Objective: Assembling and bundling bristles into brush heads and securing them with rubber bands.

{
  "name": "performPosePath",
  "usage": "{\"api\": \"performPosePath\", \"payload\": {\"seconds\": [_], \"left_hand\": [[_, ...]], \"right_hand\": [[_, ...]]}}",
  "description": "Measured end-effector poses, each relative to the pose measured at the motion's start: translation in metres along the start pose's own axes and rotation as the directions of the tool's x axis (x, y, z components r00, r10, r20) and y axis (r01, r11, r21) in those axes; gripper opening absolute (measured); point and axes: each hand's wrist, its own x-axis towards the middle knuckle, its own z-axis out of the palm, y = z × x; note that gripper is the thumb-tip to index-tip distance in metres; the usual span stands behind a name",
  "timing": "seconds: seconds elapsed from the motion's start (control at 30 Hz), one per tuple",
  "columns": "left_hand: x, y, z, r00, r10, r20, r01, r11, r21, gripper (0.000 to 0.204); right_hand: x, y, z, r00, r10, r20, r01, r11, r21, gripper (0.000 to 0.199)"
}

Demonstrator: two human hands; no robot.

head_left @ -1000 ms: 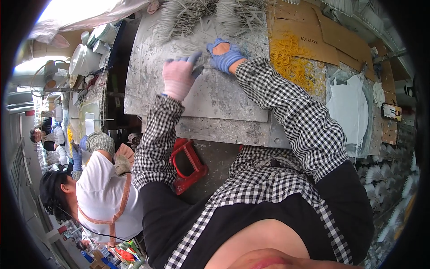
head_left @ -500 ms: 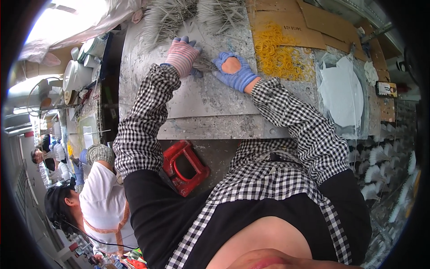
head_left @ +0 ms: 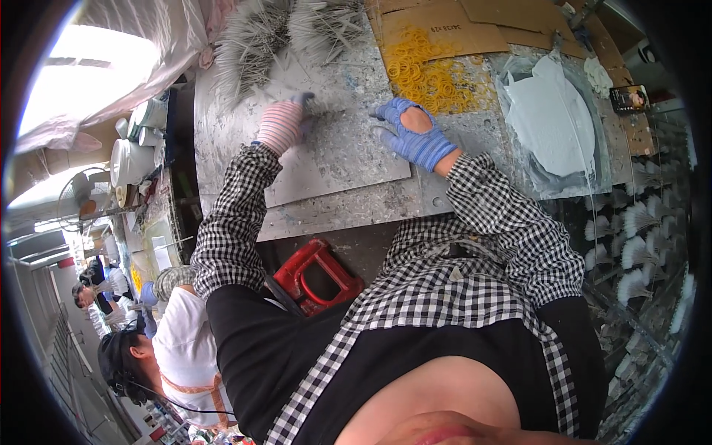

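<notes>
My left hand (head_left: 284,124), in a pink-and-white striped glove with blue fingertips, reaches to the near edge of a pile of thin grey sticks (head_left: 252,41). Its fingers are bent down on the table, and whether they grip anything is hidden. My right hand (head_left: 412,136), in a blue glove, lies with its fingers spread on the stained grey board (head_left: 341,167) and holds nothing. A second pile of grey sticks (head_left: 330,22) lies behind and between the two hands. Both sleeves are black-and-white check.
Behind my right hand, yellow rubber bands (head_left: 434,73) lie heaped beside cardboard sheets (head_left: 445,22). To the right are a tray of white paste (head_left: 552,122) and white tufts on a rack (head_left: 638,237). A red stool (head_left: 319,276) stands below the table. A co-worker (head_left: 182,348) sits at lower left.
Both hands have come apart and moved along the table. The left one went toward the stick pile, and the right one has opened flat on the board.
</notes>
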Motion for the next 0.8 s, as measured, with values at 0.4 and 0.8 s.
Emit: {"api": "performPosePath", "payload": {"seconds": [0.4,0.8], "left_hand": [[0.020,0.092,0.010,0.813,-0.582,-0.003,-0.488,-0.680,-0.547,0.037],[-0.003,0.249,-0.004,0.958,-0.281,0.065,-0.191,-0.787,-0.587,0.054]], "right_hand": [[-0.019,-0.019,-0.044,0.971,0.119,-0.207,-0.048,0.947,0.319,0.029],[-0.069,0.008,-0.076,0.960,0.262,-0.101,-0.230,0.940,0.252,0.032]]}}
